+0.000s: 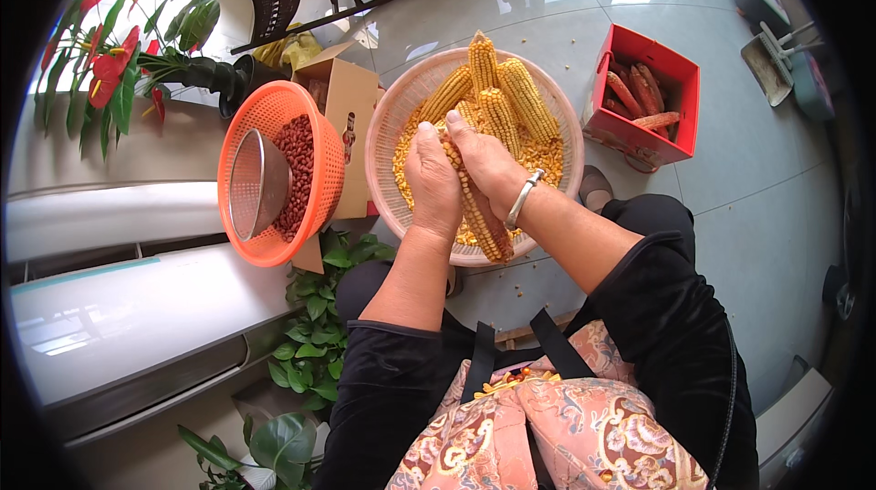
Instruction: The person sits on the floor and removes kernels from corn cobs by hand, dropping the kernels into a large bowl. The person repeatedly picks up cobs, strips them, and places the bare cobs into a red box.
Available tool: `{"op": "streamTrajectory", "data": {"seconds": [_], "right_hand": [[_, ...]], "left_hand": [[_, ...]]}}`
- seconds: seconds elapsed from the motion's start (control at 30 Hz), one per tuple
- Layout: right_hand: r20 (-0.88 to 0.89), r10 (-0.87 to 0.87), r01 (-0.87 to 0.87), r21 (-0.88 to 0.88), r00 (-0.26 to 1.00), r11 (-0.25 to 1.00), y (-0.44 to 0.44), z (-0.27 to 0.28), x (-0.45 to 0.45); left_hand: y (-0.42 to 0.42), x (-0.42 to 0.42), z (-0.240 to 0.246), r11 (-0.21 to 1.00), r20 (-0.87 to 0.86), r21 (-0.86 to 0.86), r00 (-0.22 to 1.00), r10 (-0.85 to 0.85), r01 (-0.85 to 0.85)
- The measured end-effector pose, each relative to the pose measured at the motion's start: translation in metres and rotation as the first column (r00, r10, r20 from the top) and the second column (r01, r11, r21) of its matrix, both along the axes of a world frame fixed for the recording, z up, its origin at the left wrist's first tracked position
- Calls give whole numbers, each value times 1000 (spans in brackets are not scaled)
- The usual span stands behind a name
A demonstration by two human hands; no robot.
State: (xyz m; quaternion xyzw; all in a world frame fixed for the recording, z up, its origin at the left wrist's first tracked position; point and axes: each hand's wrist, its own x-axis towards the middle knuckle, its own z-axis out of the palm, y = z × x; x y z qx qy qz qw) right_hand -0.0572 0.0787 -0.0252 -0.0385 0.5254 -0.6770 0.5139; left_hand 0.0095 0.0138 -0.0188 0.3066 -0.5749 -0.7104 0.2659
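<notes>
Between my two hands is a partly shelled corn cob (484, 220), with rows of kernels left beside bare reddish cob. My left hand (433, 178) wraps its left side, and my right hand (489, 161), below a silver bracelet at the wrist, presses from the right. Both thumbs lie along the cob's upper end, and some fingers are hidden beneath. Under my hands stands a pink plastic basket (383, 178) holding loose yellow kernels (547, 158). Several full corn cobs (523, 100) rest in it, towards the far side.
A red box (647, 137) of stripped cobs stands at the right. At the left, an orange colander (328, 168) holds red beans (294, 199) and a metal strainer (256, 182), by a cardboard box (352, 120). A dustpan (766, 66) lies far right. Scattered kernels dot the tiled floor (746, 230).
</notes>
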Motion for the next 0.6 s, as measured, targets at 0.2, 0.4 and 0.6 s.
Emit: {"op": "streamTrajectory", "data": {"seconds": [0.2,0.4,0.6], "right_hand": [[-449,28,-61,-60,893,996,-3,3,3],[-646,42,2,68,762,998,3,10,7],[-633,66,-6,96,771,995,6,17,6]], "left_hand": [[-10,-1,1,973,-107,228,992,66,-40],[-10,3,-5,929,-142,366,990,-10,61],[-4,3,3,948,-69,318,997,40,-16]]}}
